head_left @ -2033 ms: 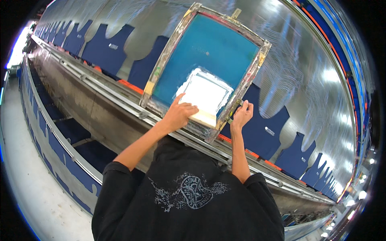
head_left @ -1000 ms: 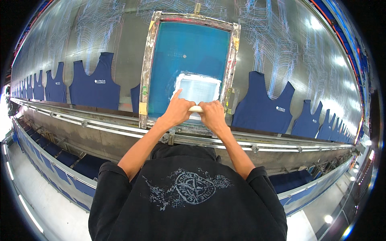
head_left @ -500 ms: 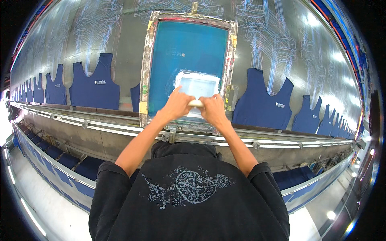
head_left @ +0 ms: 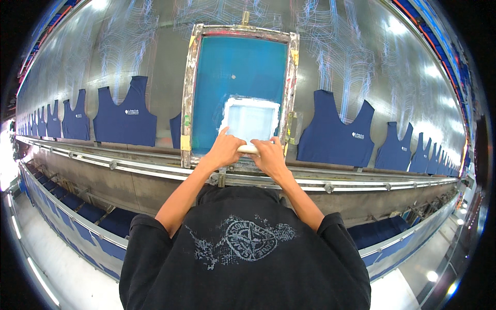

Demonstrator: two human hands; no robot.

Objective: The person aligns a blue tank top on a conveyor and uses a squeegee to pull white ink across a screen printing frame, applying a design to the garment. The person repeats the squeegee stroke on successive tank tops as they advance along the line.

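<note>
A screen-printing frame [head_left: 187, 98] with a worn, ink-crusted rim lies on the long table, stretched with teal mesh [head_left: 240, 62]. Low on the mesh is a pale rectangle smeared with white ink [head_left: 252, 121]. Near the frame's front edge, my left hand [head_left: 225, 149] and my right hand [head_left: 269, 157] grip a squeegee [head_left: 249, 149] by its cream handle, side by side. The left index finger stretches forward over the mesh. My hands hide most of the squeegee's blade. A navy fabric piece [head_left: 176, 132] pokes out from beneath the frame's left side.
Navy tank-shaped pieces with small white prints lie in a row to the left [head_left: 124, 126] and right [head_left: 333, 137]. Metal rails [head_left: 305, 182] run along the table's front. Below them, dark fabric [head_left: 380, 231] rests on a lower shelf. A metal clamp [head_left: 245, 18] stands behind the frame.
Both hands have drawn the squeegee toward me, down the pale rectangle to its near end. More of the rectangle shows beyond my hands. The frame stays among the same pieces.
</note>
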